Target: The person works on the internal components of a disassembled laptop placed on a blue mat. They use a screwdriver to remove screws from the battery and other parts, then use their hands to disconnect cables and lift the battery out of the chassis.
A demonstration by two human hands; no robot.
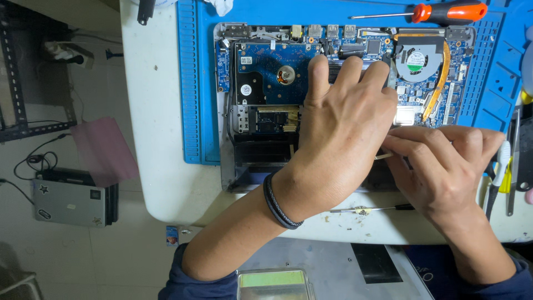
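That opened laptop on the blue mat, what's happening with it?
A person is working inside an opened laptop lying on a blue mat. The left hand presses its fingers down near the hard drive, beside the fan. The right hand pinches a thin tool whose tip is hidden. A screwdriver lies above.

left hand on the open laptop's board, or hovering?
Touching. In the head view the left hand lies across the open laptop, fingertips pressed down on the parts beside the hard drive, no gap visible.
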